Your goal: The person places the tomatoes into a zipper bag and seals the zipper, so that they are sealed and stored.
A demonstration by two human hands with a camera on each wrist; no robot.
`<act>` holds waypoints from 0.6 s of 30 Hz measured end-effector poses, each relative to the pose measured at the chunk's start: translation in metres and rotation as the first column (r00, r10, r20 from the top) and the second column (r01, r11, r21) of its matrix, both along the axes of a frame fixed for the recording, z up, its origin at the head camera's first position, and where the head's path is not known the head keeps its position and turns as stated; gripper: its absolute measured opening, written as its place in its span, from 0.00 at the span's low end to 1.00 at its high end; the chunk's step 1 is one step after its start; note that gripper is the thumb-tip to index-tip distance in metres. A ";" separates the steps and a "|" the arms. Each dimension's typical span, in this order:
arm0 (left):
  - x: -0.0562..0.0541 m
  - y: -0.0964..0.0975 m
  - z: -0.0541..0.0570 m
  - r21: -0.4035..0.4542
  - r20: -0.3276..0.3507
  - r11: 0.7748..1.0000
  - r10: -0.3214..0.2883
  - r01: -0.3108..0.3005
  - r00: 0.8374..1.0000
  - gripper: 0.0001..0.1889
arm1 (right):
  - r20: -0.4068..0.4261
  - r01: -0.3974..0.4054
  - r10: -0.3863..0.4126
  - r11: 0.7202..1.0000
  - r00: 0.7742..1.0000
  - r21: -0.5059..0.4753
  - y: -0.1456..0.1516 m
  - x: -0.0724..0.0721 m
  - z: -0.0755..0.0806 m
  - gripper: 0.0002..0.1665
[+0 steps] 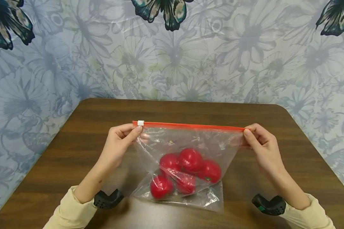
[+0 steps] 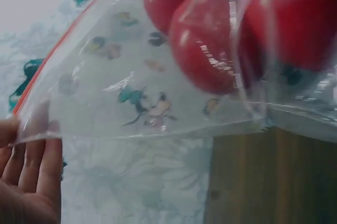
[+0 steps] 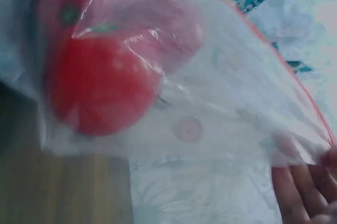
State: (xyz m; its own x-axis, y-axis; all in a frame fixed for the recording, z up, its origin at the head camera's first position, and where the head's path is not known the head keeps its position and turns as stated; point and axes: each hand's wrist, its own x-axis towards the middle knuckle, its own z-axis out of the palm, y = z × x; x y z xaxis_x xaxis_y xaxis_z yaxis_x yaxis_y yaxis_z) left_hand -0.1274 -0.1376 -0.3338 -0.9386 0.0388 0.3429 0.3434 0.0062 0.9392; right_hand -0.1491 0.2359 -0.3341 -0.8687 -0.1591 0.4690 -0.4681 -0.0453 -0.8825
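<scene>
A clear plastic zip bag [image 1: 215, 140] with several red tomatoes [image 1: 190, 160] inside hangs between the two hands, its red zip strip [image 1: 189, 126] stretched across the top. My left hand [image 1: 118, 140] pinches the strip's left end, right by the white slider [image 1: 140, 123]. At the opposite top corner, my right hand [image 1: 262, 143] pinches the strip between thumb and fingers. The tomatoes are bunched low in the bag, and small green marks show on some. Both wrist views show the bag's side with faint printed pictures [image 2: 152, 105] on it.
The brown wooden table [image 1: 103, 111] lies beneath the bag and hands. Behind it rises a wall covering [image 1: 175, 63] with pale flowers and dark butterflies. A black wrist device [image 1: 107, 199] sits at the left sleeve, another [image 1: 269, 205] at the right.
</scene>
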 end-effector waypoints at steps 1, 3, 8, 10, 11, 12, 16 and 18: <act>0.000 0.004 -0.003 0.025 -0.019 0.999 0.021 -0.021 1.000 0.07 | -0.005 0.017 -0.017 0.999 1.000 -0.037 -0.002 0.000 -0.001 0.07; 0.000 0.012 -0.007 0.063 -0.068 0.995 0.081 -0.077 0.994 0.07 | -0.010 0.078 -0.079 0.995 0.997 -0.066 -0.008 -0.002 -0.003 0.07; -0.002 0.028 -0.006 0.122 -0.245 0.977 0.199 -0.173 0.949 0.07 | -0.087 0.281 -0.289 0.956 0.954 -0.086 -0.020 -0.013 -0.009 0.09; -0.003 0.033 -0.003 0.142 -0.287 0.977 0.197 -0.162 0.937 0.08 | -0.105 0.318 -0.329 0.942 0.939 -0.108 -0.021 -0.017 -0.010 0.10; -0.005 0.034 -0.002 0.157 -0.292 0.977 0.187 -0.146 0.938 0.08 | -0.100 0.326 -0.337 0.939 0.936 -0.111 -0.021 -0.018 -0.010 0.10; -0.006 0.036 -0.002 0.173 -0.286 0.975 0.184 -0.138 0.940 0.08 | -0.083 0.316 -0.327 0.941 0.942 -0.118 -0.021 -0.020 -0.010 0.11; -0.009 0.039 -0.006 0.283 -0.204 0.953 0.174 -0.112 0.963 0.07 | 0.018 0.261 -0.261 0.960 0.965 -0.099 -0.020 -0.026 -0.010 0.12; -0.010 0.041 -0.009 0.346 -0.173 0.931 0.184 -0.115 0.968 0.06 | 0.027 0.248 -0.247 0.966 0.969 -0.077 -0.020 -0.029 -0.009 0.12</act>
